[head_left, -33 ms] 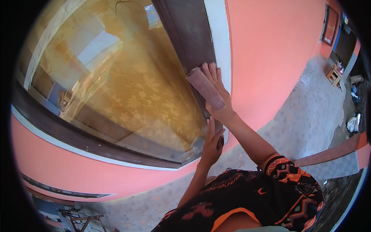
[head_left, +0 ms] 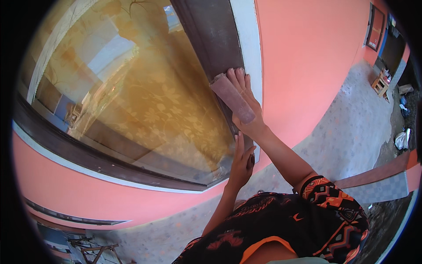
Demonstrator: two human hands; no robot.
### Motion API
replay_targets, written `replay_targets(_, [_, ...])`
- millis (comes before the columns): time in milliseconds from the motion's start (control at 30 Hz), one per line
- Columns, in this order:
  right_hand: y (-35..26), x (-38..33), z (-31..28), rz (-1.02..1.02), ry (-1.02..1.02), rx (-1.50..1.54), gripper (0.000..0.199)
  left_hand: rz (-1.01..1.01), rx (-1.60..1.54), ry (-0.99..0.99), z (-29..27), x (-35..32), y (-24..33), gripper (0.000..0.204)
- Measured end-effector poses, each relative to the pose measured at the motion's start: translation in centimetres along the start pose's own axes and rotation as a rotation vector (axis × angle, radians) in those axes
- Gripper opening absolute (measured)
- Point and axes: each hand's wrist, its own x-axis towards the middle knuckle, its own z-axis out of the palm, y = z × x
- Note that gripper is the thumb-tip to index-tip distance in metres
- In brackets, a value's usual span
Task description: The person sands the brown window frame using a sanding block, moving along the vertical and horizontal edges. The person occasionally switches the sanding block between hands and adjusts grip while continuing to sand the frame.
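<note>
Pressing flat against the dark frame [head_left: 211, 31] of the window, our right hand [head_left: 246, 103] holds a strip of sandpaper [head_left: 232, 97] under its palm and fingers. We keep the fingers together and stretched out, pointing up along the frame, with the fingertips just past the paper's far end. The sandpaper is a reddish-brown strip, lying lengthwise on the frame's right upright, and its left edge sticks out from under the hand. Whether the thumb grips it from behind we cannot tell.

Just below, our left hand [head_left: 241, 160] rests on the same upright, near the frame's lower right corner. Its fingers are together and point upward, the thumb stands a little apart to the right, and it holds nothing that we can see. The two hands are near each other but do not touch.

Left of the hands the glass [head_left: 132, 97] fills the frame, tinted amber with a pale flower pattern and reflections of buildings. A white border [head_left: 248, 39] runs along the frame's right side, and the same white line follows the frame's lower edge. Around it the wall [head_left: 307, 57] is salmon pink.

To the right and below, the grey patterned floor [head_left: 351, 132] stretches away toward a small wooden stool [head_left: 380, 83] at the far right. At the near edge we see our black and orange patterned shirt [head_left: 307, 220].
</note>
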Motion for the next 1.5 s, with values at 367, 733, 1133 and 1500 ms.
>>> replay_targets(367, [-0.3, -2.0, -0.8, 0.081, -0.093, -0.042, 0.072, 0.043, 0.063, 0.044, 0.5, 1.0, -0.6, 0.046])
replay_targets(733, [0.5, -5.6, -0.1, -0.082, -0.042, 0.082, 0.071, 0.009, 0.028, 0.001, -0.4, 0.6, -1.0, 0.047])
replay_targets(1133, [1.0, -2.5, 0.5, 0.030, -0.036, 0.048, 0.074, -0.050, -0.106, -0.031, -1.2, 0.4, -0.8, 0.038])
replay_targets(1500, [0.8, 0.1, 0.5, 0.101, -0.089, 0.028, 0.082, -0.121, -0.241, 0.150, -1.7, 0.2, 0.8, 0.022])
